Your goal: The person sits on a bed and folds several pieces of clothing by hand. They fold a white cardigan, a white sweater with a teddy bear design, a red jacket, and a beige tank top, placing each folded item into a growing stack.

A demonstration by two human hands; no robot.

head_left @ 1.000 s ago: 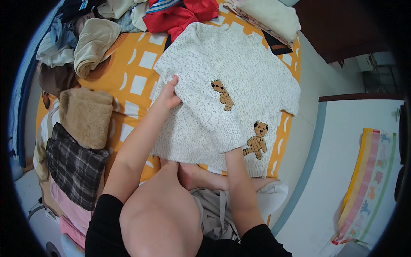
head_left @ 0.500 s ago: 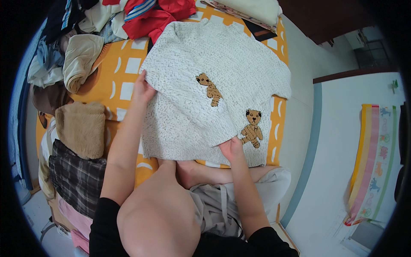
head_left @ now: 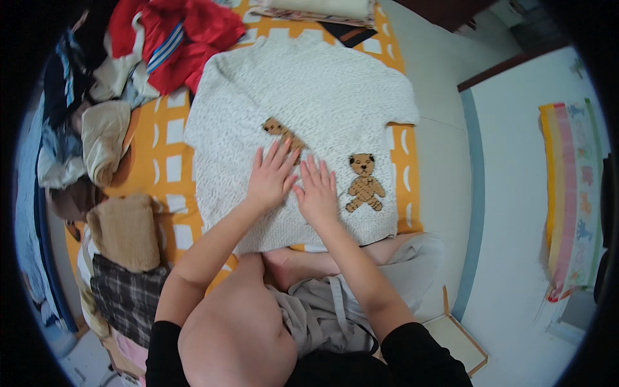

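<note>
A white speckled knit sweater [head_left: 309,84] lies spread on the bed, its neck at the far side. One sleeve is folded across its front. My left hand [head_left: 272,177] rests flat on the knit with fingers stretched out, partly covering a brown bear figure [head_left: 273,126]. Close beside it, my right hand [head_left: 318,193] also lies flat, fingers extended. A second bear figure [head_left: 365,184] shows whole to the right of that hand. Neither hand grips the fabric.
An orange and white patterned sheet [head_left: 155,138] covers the bed. Red clothing [head_left: 174,45] and other garments are heaped at the far left. A folded brown fuzzy cloth [head_left: 126,232] and dark plaid cloth [head_left: 126,297] lie at the left. Folded bedding [head_left: 322,9] sits at the far edge.
Both hands have let go of the sweater's sleeve and come together on its middle, now lying flat. The view has shifted, so the surroundings sit differently in the picture.
</note>
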